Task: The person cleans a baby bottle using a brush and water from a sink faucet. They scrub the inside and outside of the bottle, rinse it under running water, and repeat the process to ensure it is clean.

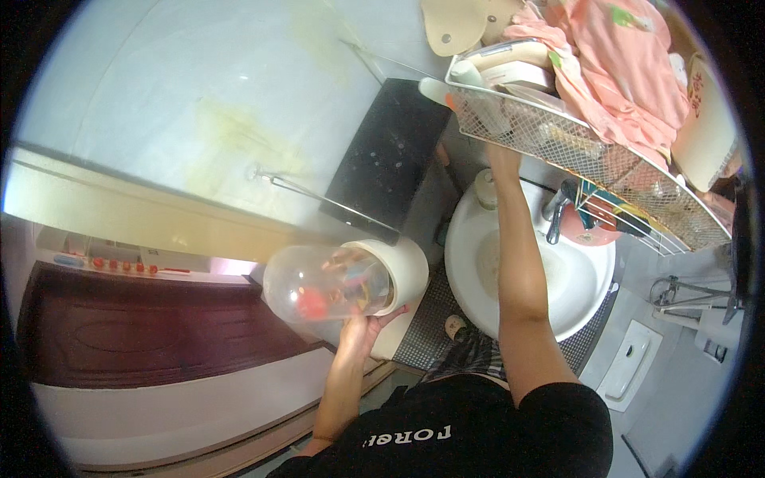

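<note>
A container with a clear domed cover [287,278] and a white cylindrical base [412,272] lies tilted on its side in the air, in my left hand [361,328]. My thumb and fingers hold it at the near side, where the cover meets the base. Through the clear plastic I see a red item and several small coloured things, too blurred to name. My right forearm [519,257] stretches over the white washbasin [457,257] and passes under a white wire mesh basket [597,149]. That basket hides most of my right hand, so its grip does not show.
A black wall shelf [388,155] with thin metal stays juts out left of the basket. Pink cloth [621,71] and toiletries fill the basket. Around the basin are a dark faucet [559,212], a pump bottle [486,190] and a pink bowl [588,234]. A dark red door [149,328] stands at left.
</note>
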Motion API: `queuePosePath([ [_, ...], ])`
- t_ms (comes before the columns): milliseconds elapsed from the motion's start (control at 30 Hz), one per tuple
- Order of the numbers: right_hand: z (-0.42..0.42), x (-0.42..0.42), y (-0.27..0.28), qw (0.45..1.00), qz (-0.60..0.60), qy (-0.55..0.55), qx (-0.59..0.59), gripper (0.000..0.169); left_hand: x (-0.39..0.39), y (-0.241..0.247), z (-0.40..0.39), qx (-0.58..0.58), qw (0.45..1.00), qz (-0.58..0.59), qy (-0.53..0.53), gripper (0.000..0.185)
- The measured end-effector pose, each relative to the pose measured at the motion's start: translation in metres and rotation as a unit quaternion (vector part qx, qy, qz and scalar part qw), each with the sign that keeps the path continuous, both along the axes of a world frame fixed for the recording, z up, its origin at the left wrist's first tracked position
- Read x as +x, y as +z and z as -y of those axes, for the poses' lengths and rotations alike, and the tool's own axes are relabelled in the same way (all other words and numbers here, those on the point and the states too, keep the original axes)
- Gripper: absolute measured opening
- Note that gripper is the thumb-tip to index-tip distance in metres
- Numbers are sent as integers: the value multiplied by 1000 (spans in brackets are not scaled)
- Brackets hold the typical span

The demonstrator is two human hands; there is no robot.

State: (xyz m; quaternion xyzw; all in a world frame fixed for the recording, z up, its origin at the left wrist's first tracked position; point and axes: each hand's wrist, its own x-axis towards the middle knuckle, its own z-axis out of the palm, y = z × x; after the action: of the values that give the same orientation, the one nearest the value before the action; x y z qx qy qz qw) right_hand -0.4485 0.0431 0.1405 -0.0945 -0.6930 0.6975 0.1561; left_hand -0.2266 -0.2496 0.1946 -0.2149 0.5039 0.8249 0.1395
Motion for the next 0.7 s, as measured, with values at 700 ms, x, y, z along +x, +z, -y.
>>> queuePosePath([
  [700,34,52,47,993,-35,-30,-111,41,-4,-10,4,37,999,3,13,45],
])
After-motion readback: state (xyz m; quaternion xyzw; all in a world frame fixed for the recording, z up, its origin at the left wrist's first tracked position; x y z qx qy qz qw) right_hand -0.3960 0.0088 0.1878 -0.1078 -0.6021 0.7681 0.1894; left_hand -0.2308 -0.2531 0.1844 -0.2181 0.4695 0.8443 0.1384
